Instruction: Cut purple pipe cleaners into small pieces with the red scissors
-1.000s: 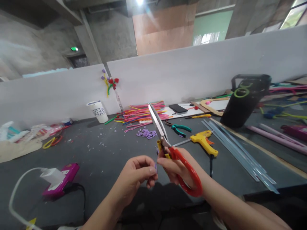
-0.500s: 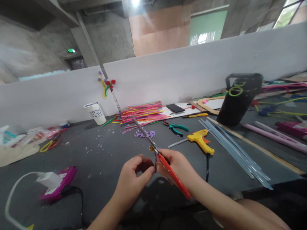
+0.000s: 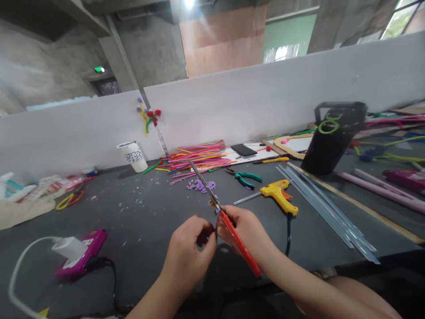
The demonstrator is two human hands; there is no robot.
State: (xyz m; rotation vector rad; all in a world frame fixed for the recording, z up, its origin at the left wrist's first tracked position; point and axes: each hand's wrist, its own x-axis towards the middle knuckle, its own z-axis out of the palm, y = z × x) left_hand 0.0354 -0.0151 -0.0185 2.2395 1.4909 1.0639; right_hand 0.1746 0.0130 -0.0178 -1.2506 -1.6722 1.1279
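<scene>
My right hand (image 3: pixel 247 232) is wrapped round the red handles of a pair of scissors (image 3: pixel 229 226), whose closed blades point away and to the left over the dark table (image 3: pixel 142 221). Beside it, my left hand (image 3: pixel 191 252) is curled in a pinch at the base of the blades, touching my right fingers. A tiny purple bit shows at the pinch; I cannot make out what it is. A small pile of purple cut pieces (image 3: pixel 201 185) lies just beyond the blade tips.
A yellow glue gun (image 3: pixel 279 197), green-handled pliers (image 3: pixel 245 178), a heap of coloured pipe cleaners (image 3: pixel 199 157) and a paper cup (image 3: pixel 133 156) lie beyond. A black bin (image 3: pixel 332 139) and long grey strips (image 3: pixel 325 208) stand right. A magenta device with a white charger (image 3: pixel 78 250) sits left.
The scissors turned from flat-on, with the handle loop showing, to edge-on, and the blades dropped lower. My left hand curled tighter against the right.
</scene>
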